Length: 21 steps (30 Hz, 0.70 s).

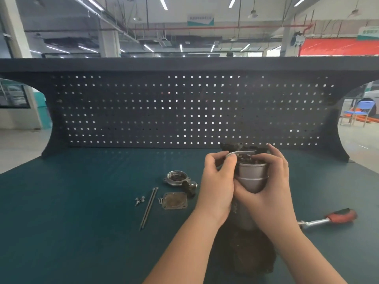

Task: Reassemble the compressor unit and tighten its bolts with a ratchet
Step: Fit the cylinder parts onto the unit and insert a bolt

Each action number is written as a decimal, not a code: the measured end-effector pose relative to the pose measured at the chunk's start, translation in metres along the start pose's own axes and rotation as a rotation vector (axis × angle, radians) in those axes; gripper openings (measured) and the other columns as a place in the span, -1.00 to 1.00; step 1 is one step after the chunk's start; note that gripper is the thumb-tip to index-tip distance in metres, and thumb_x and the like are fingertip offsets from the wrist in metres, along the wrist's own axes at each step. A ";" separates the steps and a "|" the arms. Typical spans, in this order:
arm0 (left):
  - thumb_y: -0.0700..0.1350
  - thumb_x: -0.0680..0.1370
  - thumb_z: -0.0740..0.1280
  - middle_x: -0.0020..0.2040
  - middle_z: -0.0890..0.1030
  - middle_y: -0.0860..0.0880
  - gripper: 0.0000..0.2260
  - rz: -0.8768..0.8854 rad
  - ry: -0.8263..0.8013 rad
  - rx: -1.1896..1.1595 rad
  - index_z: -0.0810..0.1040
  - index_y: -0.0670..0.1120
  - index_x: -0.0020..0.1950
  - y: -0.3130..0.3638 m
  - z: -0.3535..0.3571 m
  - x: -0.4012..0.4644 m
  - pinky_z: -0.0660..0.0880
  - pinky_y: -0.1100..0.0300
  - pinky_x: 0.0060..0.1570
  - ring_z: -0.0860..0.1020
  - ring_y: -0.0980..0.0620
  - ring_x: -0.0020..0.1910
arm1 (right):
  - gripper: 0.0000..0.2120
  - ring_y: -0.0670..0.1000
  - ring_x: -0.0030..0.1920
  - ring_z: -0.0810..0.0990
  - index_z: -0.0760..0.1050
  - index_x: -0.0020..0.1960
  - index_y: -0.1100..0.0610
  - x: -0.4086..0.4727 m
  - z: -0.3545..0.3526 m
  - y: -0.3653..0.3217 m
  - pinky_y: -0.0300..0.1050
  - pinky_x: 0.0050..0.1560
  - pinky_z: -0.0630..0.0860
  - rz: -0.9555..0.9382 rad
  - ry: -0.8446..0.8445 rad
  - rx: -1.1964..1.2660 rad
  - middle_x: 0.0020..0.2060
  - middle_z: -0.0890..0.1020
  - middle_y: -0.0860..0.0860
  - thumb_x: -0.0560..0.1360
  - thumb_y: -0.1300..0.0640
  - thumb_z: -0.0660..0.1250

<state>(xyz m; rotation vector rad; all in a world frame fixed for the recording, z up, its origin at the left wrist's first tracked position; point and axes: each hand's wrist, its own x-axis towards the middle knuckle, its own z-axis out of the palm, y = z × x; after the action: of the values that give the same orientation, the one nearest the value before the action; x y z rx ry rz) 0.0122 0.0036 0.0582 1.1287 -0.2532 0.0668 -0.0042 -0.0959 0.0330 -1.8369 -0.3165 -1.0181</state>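
compressor (251, 177): grey cylinder body, upright on green table (71, 201), near the pegboard (184, 109)
left hand (217, 181): curled round compressor's left side, thumb on top rim
right hand (268, 181): wrapped round compressor's right side, fingers across its front
ratchet (330, 219): red handle, flat on table, right of compressor
round cover (177, 178): left of compressor, apart
square plate (175, 200): left of compressor, just in front of round cover
long bolts (149, 208): two, lying left of square plate
small screws (140, 200): left of long bolts
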 end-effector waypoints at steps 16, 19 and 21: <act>-0.10 0.47 0.41 0.61 0.00 -0.11 -0.17 -0.370 -0.269 1.541 -0.01 -0.05 0.61 -0.023 -0.199 0.151 0.14 0.10 0.47 0.08 -0.08 0.57 | -0.42 -0.47 0.20 0.34 0.29 0.06 -0.18 -0.002 0.006 0.002 -0.63 0.07 0.25 -0.149 0.087 -0.069 0.20 0.43 -0.03 0.17 0.05 0.52; -0.09 0.46 0.43 0.58 0.13 -0.07 -0.18 -0.350 -0.316 1.530 0.05 -0.08 0.60 -0.031 -0.200 0.162 0.22 0.13 0.42 0.21 -0.05 0.52 | -0.40 -0.47 0.20 0.34 0.29 0.08 -0.20 -0.002 0.006 0.002 -0.64 0.07 0.24 -0.173 0.084 -0.071 0.21 0.43 -0.01 0.17 0.03 0.52; -0.07 0.44 0.45 0.51 0.32 -0.06 -0.24 -0.332 -0.329 1.494 0.16 -0.08 0.57 -0.034 -0.198 0.168 0.35 0.15 0.32 0.39 -0.02 0.38 | -0.41 -0.48 0.20 0.35 0.29 0.09 -0.21 -0.002 0.006 0.002 -0.65 0.07 0.24 -0.191 0.081 -0.074 0.21 0.43 -0.01 0.17 -0.01 0.52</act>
<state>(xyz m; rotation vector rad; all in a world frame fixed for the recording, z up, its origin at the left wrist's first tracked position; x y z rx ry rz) 0.2145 0.1551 -0.0124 2.6639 -0.2984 -0.2795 -0.0017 -0.0909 0.0291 -1.8518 -0.4165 -1.2471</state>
